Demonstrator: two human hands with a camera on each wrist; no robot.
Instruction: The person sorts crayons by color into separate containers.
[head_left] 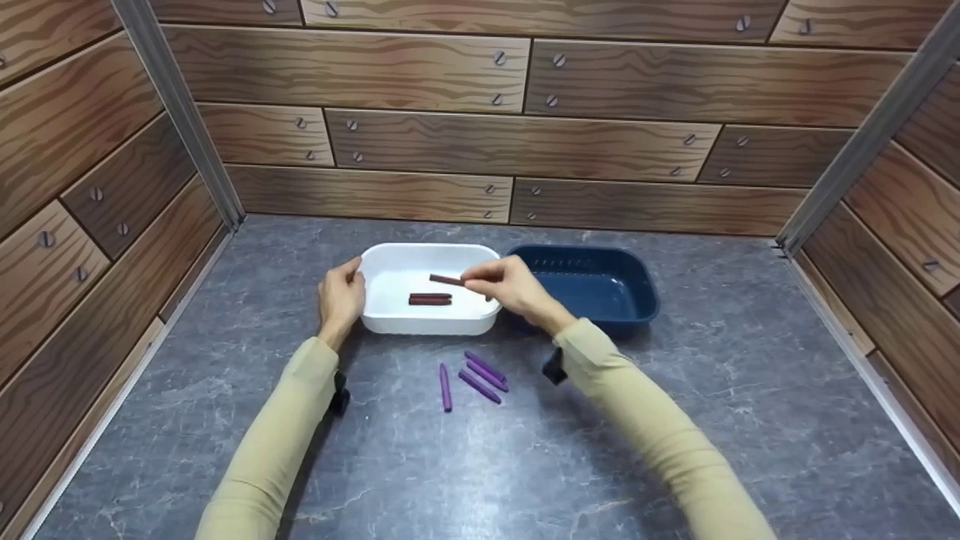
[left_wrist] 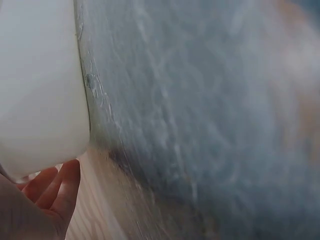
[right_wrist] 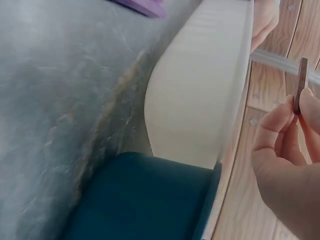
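A brown stick (head_left: 445, 280) is raised above the white tub (head_left: 427, 326), over its right half, with its free end toward nine o'clock. The right hand (head_left: 523, 290) pinches the stick's other end between thumb and fingertips, the gap between them only as wide as the stick; the right wrist view shows the same narrow grip. At the tub's nine o'clock end, the left hand (head_left: 339, 300) grips the wall, its fingers bent against the outside. Inside the white tub a brown pair (head_left: 430, 299) lies side by side on the floor, near the middle and a little toward six o'clock, running from nine to three. Close by the tub's three o'clock end stands a navy tub (head_left: 592, 292), with a row of slots along its twelve o'clock wall; the right hand and wrist partly cover its near left corner. On the grey tabletop (head_left: 465, 480), at six o'clock from the white tub, a lone purple stick (head_left: 446, 388) points roughly from twelve to six, and just beside it a purple trio (head_left: 480, 387) slants from ten to four. Farther out, plank-patterned walls (head_left: 435, 139) rise at nine, twelve and three o'clock.
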